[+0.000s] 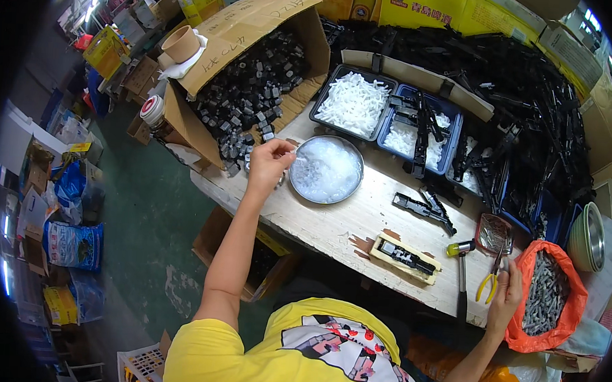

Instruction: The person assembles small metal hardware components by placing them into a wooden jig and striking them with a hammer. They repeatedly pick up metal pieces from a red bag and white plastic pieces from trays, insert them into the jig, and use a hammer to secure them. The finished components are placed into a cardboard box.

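My left hand (271, 165) is at the left rim of a round metal bowl (326, 170) of whitish, translucent stuff. Its thumb and fingers are pinched together; what they hold, if anything, is too small to make out. My right hand (507, 293) is beside an orange-red plastic bag (578, 288) of small grey metal parts (548, 295). Its fingers are close together, and their contents cannot be made out. Yellow-handled pliers (486, 287) lie next to it, then a hammer (462, 268) with a yellow end. A black latch-like part (406, 256) sits in a cream-coloured block (423, 274).
A tipped cardboard box (220, 51) spills black and metal parts at the left. Blue bins (374, 136) of white pieces stand behind the bowl, with black assemblies (465, 57) heaped beyond. One loose assembly (423, 209) lies mid-table. Stacked bowls (589, 237) stand far right.
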The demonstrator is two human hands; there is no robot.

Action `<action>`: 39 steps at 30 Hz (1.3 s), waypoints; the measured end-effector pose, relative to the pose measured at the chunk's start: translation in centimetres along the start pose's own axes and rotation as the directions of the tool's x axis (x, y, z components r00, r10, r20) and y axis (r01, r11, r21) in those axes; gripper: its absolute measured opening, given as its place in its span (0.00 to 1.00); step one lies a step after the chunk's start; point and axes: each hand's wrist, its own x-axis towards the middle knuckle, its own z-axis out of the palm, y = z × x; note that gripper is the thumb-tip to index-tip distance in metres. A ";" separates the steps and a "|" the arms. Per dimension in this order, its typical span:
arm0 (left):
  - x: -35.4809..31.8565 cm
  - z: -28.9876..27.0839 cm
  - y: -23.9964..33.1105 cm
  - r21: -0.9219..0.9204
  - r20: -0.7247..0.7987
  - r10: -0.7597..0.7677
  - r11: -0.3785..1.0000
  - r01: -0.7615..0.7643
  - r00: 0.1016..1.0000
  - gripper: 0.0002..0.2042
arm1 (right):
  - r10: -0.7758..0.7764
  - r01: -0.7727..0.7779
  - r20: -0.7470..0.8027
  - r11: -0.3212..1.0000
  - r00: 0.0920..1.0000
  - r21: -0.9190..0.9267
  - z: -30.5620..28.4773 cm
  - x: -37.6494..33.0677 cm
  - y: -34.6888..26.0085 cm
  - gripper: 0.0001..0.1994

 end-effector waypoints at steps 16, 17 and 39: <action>-9.1 10.6 5.5 -0.553 0.546 0.075 0.781 0.292 0.834 0.05 | -0.394 0.326 0.246 0.905 0.886 0.274 8.4 0.5 -9.1 0.09; -9.2 10.7 5.6 -0.547 0.553 0.083 0.786 0.286 0.829 0.05 | -0.391 0.325 0.246 0.906 0.887 0.271 8.4 0.5 -9.1 0.09; -10.6 12.3 6.2 -0.385 0.520 0.603 0.798 -0.464 0.605 0.08 | -0.023 -0.638 0.762 0.531 0.648 0.558 6.7 0.0 -7.4 0.08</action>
